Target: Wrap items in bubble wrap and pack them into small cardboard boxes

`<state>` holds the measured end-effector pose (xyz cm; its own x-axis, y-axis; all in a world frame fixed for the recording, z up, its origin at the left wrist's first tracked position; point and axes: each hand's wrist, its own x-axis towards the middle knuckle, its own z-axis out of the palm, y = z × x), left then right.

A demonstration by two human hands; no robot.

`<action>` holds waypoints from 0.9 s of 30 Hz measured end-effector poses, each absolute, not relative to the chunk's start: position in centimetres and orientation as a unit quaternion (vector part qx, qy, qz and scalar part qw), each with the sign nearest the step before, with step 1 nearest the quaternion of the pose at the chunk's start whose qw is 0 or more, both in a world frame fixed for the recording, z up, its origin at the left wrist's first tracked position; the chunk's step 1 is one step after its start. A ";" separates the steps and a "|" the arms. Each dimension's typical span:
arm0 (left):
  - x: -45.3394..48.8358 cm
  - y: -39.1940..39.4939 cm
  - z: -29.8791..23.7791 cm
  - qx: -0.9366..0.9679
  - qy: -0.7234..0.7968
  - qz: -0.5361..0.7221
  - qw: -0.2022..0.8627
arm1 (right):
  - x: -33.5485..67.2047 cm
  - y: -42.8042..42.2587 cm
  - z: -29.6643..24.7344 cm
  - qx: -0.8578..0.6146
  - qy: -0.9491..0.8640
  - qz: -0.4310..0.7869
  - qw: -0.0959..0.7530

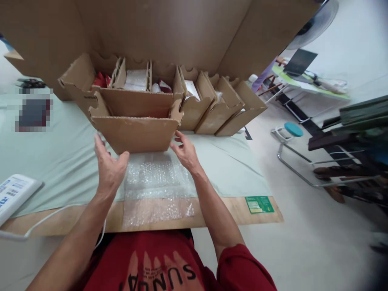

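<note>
Cardboard tray [136, 133], between left hand [109, 167], right hand [185, 152]

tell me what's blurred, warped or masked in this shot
Head view: wide-lens warp fans the cardboard bins outward and tilts the stool; a pixelated patch masks something at far left; the bottom right corner darkens; light is soft, with faint sheen on the bubble wrap; the left hand and right hand look sharp.

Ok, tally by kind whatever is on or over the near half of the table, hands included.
Hands: 2 (left hand, right hand)
Bubble wrap sheet: 1
White device with cable: 1
Green label: 1
Total: 5
</note>
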<state>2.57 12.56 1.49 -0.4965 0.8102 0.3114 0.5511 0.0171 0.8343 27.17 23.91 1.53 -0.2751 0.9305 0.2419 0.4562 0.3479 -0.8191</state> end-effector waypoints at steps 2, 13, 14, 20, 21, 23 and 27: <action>3.1 10.4 1.7 0.507 0.709 0.478 0.104 | 29.1 21.5 1.3 -0.480 -0.745 0.279 0.370; 5.7 5.0 -2.8 0.811 0.578 0.063 0.059 | 31.2 10.1 -1.9 -0.464 -0.877 0.092 0.087; 5.1 5.1 -2.8 0.814 0.575 0.060 0.062 | 32.4 9.9 -2.0 -0.492 -0.863 0.080 0.084; 4.7 5.8 -1.8 0.837 0.537 0.072 0.080 | 33.9 9.4 -0.5 -0.535 -0.831 0.053 0.143; 4.9 6.1 -1.8 0.841 0.528 0.071 0.091 | 32.9 9.5 -0.4 -0.505 -0.848 0.069 0.148; 5.0 6.7 -1.9 0.847 0.515 0.065 0.118 | 31.2 9.9 -0.6 -0.437 -0.881 0.109 0.142; 4.1 7.2 -1.9 0.844 0.511 0.071 0.147 | 33.3 9.8 -1.5 -0.445 -0.874 0.138 0.139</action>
